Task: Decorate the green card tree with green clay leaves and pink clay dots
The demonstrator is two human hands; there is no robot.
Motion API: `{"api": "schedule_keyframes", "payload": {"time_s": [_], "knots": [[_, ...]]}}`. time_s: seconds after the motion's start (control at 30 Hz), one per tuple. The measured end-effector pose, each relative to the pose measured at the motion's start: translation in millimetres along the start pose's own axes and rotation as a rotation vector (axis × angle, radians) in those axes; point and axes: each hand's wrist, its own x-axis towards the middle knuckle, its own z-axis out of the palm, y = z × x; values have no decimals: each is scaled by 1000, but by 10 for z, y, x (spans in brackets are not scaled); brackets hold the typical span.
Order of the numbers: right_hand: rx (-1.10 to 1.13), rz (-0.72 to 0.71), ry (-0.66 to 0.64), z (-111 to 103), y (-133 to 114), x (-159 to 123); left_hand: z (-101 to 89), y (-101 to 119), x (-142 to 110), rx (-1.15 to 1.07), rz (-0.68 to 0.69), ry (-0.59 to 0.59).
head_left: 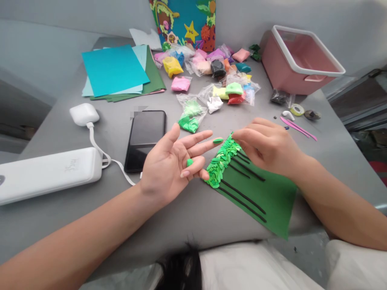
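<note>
My left hand is palm up, its ring and little fingers curled over a small lump of bright green clay. On the tip of an outstretched finger lies a thin green clay leaf. Fingers of my right hand pinch together at the top edge of a dark green sheet; what they hold, if anything, is hidden. Along the sheet's far left end runs a dense band of small green clay leaves. Thin black strips extend from that band across the sheet.
Bags of coloured clay lie behind my hands, a green bag nearest. A black phone, white power bank and coloured sheets are leftward. At right are a pink bin and pink clay tools.
</note>
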Motion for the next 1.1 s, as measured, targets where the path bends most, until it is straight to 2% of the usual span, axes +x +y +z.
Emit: {"api": "schedule_keyframes", "payload": {"time_s": [0.37, 0.9, 1.0, 1.1], "knots": [[-63, -72, 43, -9, -10, 6, 4, 1, 1, -31, -11, 19], [-55, -77, 59, -8, -13, 17, -47, -25, 34, -101, -14, 74], [-31, -68, 54, -12, 6, 11, -38, -32, 33, -101, -3, 73], [92, -53, 131, -15, 22, 3, -24, -33, 39, -96, 25, 99]]}}
